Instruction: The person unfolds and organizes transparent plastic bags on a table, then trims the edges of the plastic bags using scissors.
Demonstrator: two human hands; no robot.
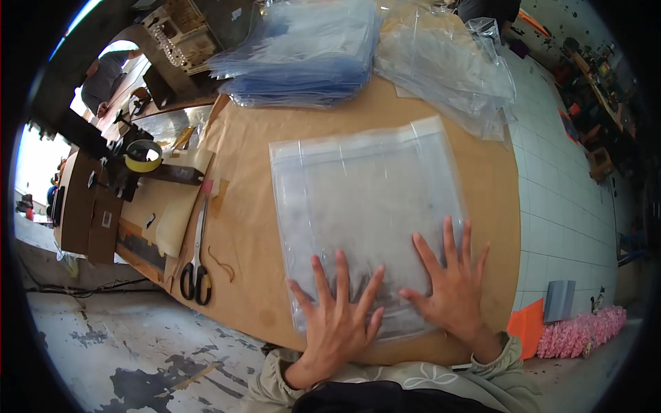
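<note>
A stack of clear plastic bags (365, 186) lies flat on the brown paper-covered table in front of me. My left hand (337, 316) rests on its lower left part, palm down, with the fingers spread. On the lower right part lies my right hand (451, 289), also flat with its fingers apart. Neither hand grips anything. Beyond the bags stands a tall pile of bluish clear plastic bags (303, 55). Loose crumpled clear plastic (447, 72) sits to the right of that pile.
Black-handled scissors (197, 261) lie at the left of the brown paper (241, 172). A yellow tape roll (143, 156) sits on a dark machine. Pink fluffy material (582, 334) and an orange sheet (526, 328) are at lower right. Another person (103, 82) is at upper left.
</note>
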